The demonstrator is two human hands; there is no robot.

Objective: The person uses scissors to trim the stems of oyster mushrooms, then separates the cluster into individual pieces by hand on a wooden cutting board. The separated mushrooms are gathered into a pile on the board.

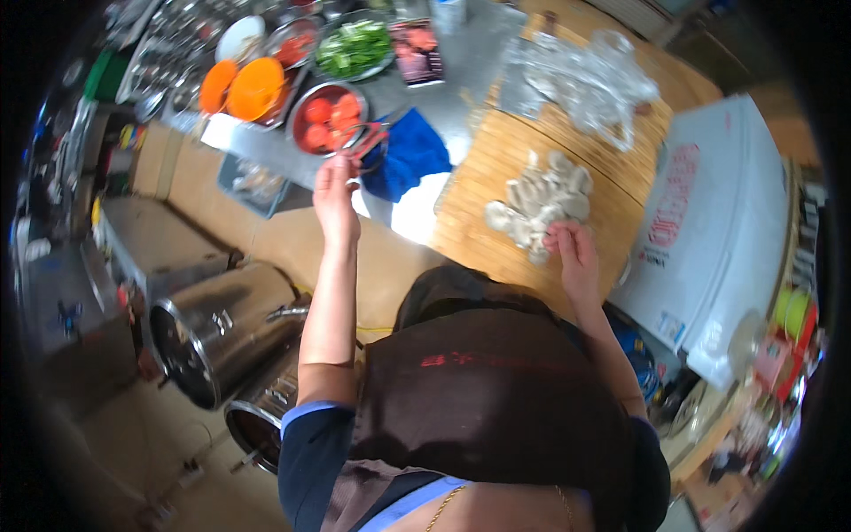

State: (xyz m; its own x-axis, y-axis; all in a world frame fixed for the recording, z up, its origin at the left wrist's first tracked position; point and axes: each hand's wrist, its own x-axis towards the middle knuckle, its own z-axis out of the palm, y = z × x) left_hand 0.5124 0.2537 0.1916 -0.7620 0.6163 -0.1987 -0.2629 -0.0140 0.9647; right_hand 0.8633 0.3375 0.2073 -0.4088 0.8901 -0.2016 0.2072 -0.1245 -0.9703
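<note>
My left hand [338, 199] is raised over the near edge of the steel counter. Its fingertips are closed at what look like red-handled scissors [377, 136], blurred by motion, beside a bowl of peeled tomatoes [319, 112]. Under the scissors lies a blue cloth [415, 156]. At the near side of a heap of oyster mushrooms [532, 193], my right hand [575, 256] has thumb and fingers drawn together. Whether a piece is pinched there is unclear. The mushrooms lie loose on a wooden board [472, 173].
Crumpled clear plastic bags [585, 80] lie at the board's far side. A large white foam box [705, 233] borders it on the right. A bowl of chopped greens [356, 46] and orange bowls [256, 90] stand further left. Steel barrels [233, 326] stand low on my left.
</note>
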